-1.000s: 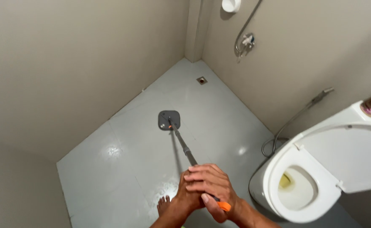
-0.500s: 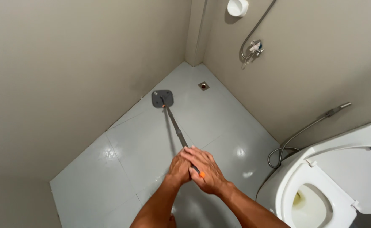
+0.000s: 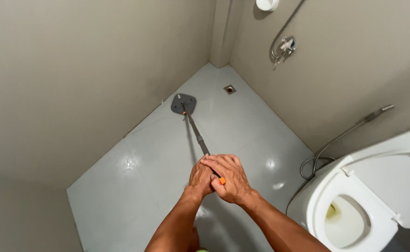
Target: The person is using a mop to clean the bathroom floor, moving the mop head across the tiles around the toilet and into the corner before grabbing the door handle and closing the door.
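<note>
Both my hands are wrapped tight around the top end of the mop handle [image 3: 196, 135]. My left hand [image 3: 200, 177] is closed on the shaft, and my right hand [image 3: 230, 179] is folded over it and partly over the left, fingers curled shut, so the two are touching. A bit of orange grip [image 3: 222, 180] shows between my fingers, just at the right hand's knuckles.

From the hands the thin dark handle runs away from me, slanting down to the floor. At its far end sits the grey mop head [image 3: 183, 103], a flat squarish pad lying on the grey tiled floor [image 3: 135, 186], close to the beige wall [image 3: 74, 79] on the mop head's left side. Whether the pad touches that wall I cannot tell.

Beyond the mop head and a little to its right, near the room's corner, is the small floor drain [image 3: 229, 88]. Higher on the wall past the drain hangs a metal tap [image 3: 285, 45] with a hose. Well to the right of the mop head stands the white toilet [image 3: 354, 214], seat down and lid up, with a spray hose [image 3: 340, 137] coiling down the wall beside it.
</note>
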